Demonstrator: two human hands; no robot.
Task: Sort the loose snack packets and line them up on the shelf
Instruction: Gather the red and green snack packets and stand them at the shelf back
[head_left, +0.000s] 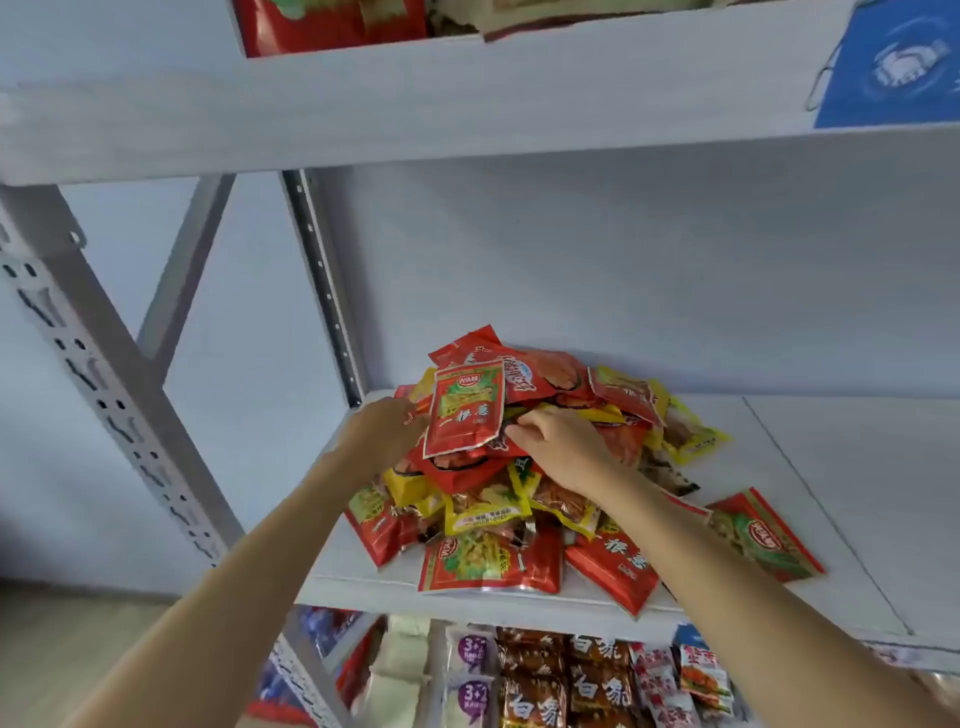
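head | both hands (387, 431) (563, 449) in packet pile (519, 493), grips hidden | bare shelf (857, 467) to the right

My hands dig in glossy plastic packets (498, 467), crinkled and shiny. The shelf (779, 467) looks matt white and smooth; its upright (93, 374) is perforated grey metal.
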